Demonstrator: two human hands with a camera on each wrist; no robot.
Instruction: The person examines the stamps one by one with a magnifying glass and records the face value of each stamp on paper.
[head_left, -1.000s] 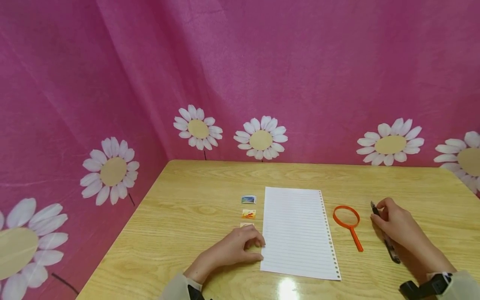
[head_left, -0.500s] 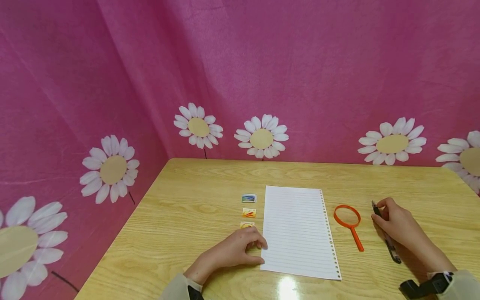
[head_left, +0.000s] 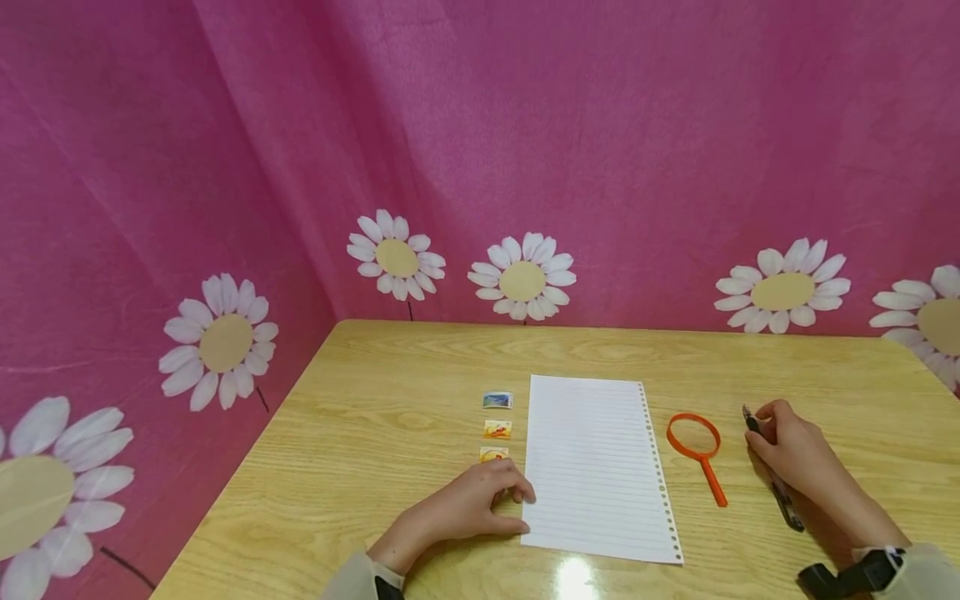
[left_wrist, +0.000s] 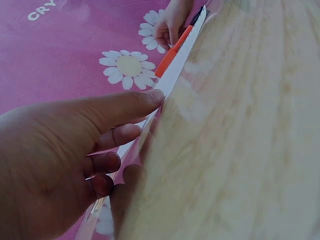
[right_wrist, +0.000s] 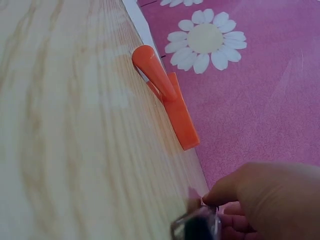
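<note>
Pen point(head_left: 785, 504) is slanting under a person's right hand point(head_left: 798, 450) at the right of a wood-grain table point(head_left: 300, 508), where thumb and fingers are pinching it near the tip; whether it is touching the tabletop is impossible to tell. The left hand point(head_left: 476, 502) is resting at the left edge of a sheet of lined paper point(head_left: 588, 467), its thumb and fingers apart and loosely bent, the tips touching the sheet near its lower left corner. An orange magnifying glass point(head_left: 704, 455) is lying between paper and pen, its handle pointing toward the person. Three small picture cards point(head_left: 497, 430) are lining up left of the sheet, the nearest partly hidden behind the left hand. A pink cloth point(head_left: 600, 142) printed with white daisies is hanging behind.
</note>
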